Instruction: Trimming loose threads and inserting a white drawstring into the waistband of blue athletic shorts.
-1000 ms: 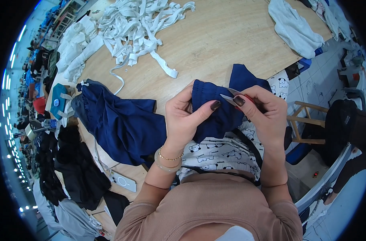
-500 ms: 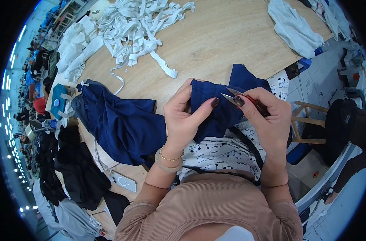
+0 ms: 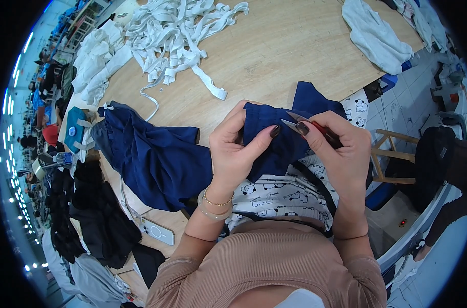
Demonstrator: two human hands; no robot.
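Note:
A navy blue garment (image 3: pixel 266 164) with a gathered elastic edge is held up over my lap. My left hand (image 3: pixel 231 146) is closed on that gathered edge, thumb in front and fingers behind the cloth. In my right hand (image 3: pixel 343 146) is a pair of small thread snips (image 3: pixel 323 132) with red on the handle. Their pointed blades lie at the gathered cloth, close to my left thumb and slightly apart. A second navy piece (image 3: pixel 151 159), also gathered at one end, spreads over the table on the left. Dog-print white fabric (image 3: pixel 279 195) covers my lap.
A heap of white elastic strips (image 3: pixel 172 36) lies on the wooden table (image 3: pixel 274 51). White cloth (image 3: pixel 374 36) rests at the far right. A phone (image 3: pixel 157 232) and black garments (image 3: pixel 102 215) are at the left. A wooden-legged stool (image 3: pixel 395 154) stands on the right.
Both hands stay almost in place. The snips and my right thumb have shifted very slightly left along the cloth.

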